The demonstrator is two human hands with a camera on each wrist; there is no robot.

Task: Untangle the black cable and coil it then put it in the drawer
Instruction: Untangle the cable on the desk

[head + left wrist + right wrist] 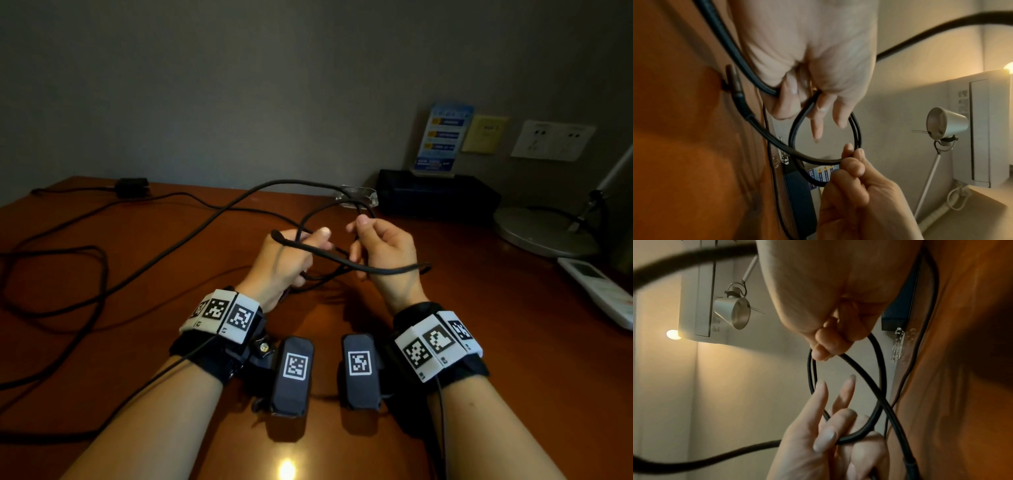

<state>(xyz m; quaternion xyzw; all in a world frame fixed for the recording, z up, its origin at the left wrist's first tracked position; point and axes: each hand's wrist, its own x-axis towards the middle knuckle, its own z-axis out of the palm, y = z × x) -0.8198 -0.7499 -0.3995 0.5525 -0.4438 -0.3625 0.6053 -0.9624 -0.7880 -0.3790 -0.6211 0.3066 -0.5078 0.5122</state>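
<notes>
Black cable [346, 262]: coiling in progress, small loops gripped in left hand [284, 263], strand pinched by right hand [383, 246]; next likely requires gathering slack off desk [479, 342].

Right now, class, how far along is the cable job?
Done: one small loop of the black cable is formed. In hand: left hand and right hand both hold that loop. Left: most of it trails across the desk; no drawer is in view.
</notes>
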